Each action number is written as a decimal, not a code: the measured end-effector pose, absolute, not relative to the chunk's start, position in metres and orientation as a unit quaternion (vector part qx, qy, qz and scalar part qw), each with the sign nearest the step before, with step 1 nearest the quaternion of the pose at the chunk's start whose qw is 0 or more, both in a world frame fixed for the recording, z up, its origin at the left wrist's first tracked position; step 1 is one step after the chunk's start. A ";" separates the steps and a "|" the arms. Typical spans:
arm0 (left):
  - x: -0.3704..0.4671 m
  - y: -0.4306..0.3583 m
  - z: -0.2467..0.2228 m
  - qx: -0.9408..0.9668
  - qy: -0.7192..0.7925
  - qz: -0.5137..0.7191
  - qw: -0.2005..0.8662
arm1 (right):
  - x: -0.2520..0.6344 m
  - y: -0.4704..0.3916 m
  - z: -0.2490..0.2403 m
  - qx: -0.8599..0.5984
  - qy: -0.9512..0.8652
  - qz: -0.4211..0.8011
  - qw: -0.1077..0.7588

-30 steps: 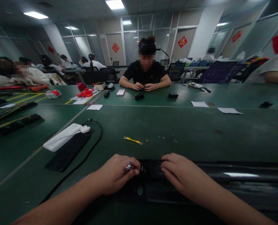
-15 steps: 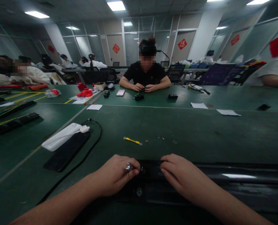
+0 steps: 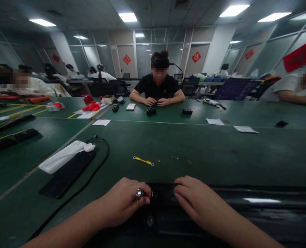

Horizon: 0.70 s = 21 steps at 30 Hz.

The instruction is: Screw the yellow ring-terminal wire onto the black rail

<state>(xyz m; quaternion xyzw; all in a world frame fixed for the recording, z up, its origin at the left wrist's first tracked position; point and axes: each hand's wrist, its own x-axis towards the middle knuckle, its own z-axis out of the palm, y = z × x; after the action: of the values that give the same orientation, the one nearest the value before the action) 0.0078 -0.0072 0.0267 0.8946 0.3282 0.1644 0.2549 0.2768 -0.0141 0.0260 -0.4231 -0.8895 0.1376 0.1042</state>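
A long, glossy black housing (image 3: 261, 200) lies across the near side of the table in front of me. My left hand (image 3: 125, 199) is at its left end, thumb and fingers pinched together there; what they hold is hidden. A shiny silver piece (image 3: 139, 193), perhaps a ring, shows at its fingers. My right hand (image 3: 194, 196) grips the housing's far edge with bent fingers. Between and below the hands a round metal screw head (image 3: 150, 220) sits in the housing. Beyond lie a yellow wire with ring terminals (image 3: 143, 161) and a small brass-coloured nut or washer (image 3: 158, 161).
To the left, a white device (image 3: 62, 156) and a flat black slab (image 3: 67, 175) lie beside a black cable (image 3: 91, 177). Across the table a person (image 3: 156, 86) handles a small dark part. Paper slips (image 3: 215, 121) and red parts (image 3: 92, 105) lie farther back.
My view has tilted up slightly, so the table and hands appear lower. Both hands keep nearly the same place on the housing; the left fingers have shifted slightly.
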 end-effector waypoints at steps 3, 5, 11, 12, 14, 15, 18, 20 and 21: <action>0.007 -0.007 0.028 0.895 0.330 0.161 0.252 | 0.277 -0.014 0.025 -0.423 -0.889 0.138 0.105; 0.007 -0.008 0.028 0.895 0.331 0.162 0.252 | 0.277 -0.014 0.025 -0.423 -0.889 0.137 0.106; 0.007 -0.009 0.028 0.894 0.331 0.166 0.253 | 0.277 -0.013 0.026 -0.425 -0.889 0.137 0.102; 0.007 -0.009 0.027 0.893 0.332 0.165 0.255 | 0.277 -0.013 0.027 -0.426 -0.889 0.139 0.100; 0.007 -0.008 0.027 0.892 0.334 0.160 0.259 | 0.277 -0.014 0.026 -0.426 -0.888 0.141 0.099; 0.007 -0.008 0.027 0.891 0.336 0.157 0.262 | 0.277 -0.014 0.026 -0.425 -0.889 0.141 0.099; 0.007 -0.008 0.028 0.890 0.338 0.153 0.265 | 0.278 -0.014 0.024 -0.420 -0.891 0.138 0.101; 0.007 -0.008 0.028 0.890 0.340 0.152 0.264 | 0.277 -0.013 0.023 -0.417 -0.893 0.137 0.101; 0.007 -0.008 0.028 0.889 0.342 0.152 0.263 | 0.277 -0.012 0.023 -0.417 -0.893 0.137 0.101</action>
<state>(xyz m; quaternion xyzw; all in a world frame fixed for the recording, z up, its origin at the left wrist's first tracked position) 0.0075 -0.0078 0.0284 0.8894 0.3415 0.1518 0.2634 0.2773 -0.0122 0.0231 -0.4173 -0.8927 0.1370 0.1010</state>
